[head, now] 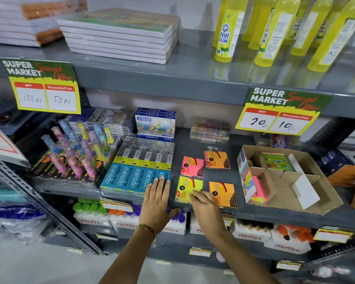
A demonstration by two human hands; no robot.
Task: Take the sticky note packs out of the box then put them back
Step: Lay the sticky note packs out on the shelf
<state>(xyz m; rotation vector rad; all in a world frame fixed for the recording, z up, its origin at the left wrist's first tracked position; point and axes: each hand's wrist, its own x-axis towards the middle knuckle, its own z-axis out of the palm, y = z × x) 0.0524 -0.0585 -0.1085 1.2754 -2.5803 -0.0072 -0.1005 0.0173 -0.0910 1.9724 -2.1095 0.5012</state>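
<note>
Four sticky note packs lie flat on the grey shelf [193,140]: a pink one [192,166], an orange one [217,159] behind it to the right, a yellow one [188,187] in front and another orange one [223,193]. The open cardboard box [285,193] stands to their right. It holds a pink pack [259,189] on edge at its left and a green pack [276,161] at the back. My right hand [207,208] has its fingertips closed on the yellow pack's near right corner. My left hand [156,199] is flat and spread at the shelf edge, left of the yellow pack.
Blue Apsara pencil boxes [137,177] sit directly left of the packs, with pens [78,148] and Doms pastel boxes [155,124] behind. Yellow Fevi Gum bottles [225,31] and notebooks [119,35] fill the shelf above. Price tags [283,111] hang from its edge.
</note>
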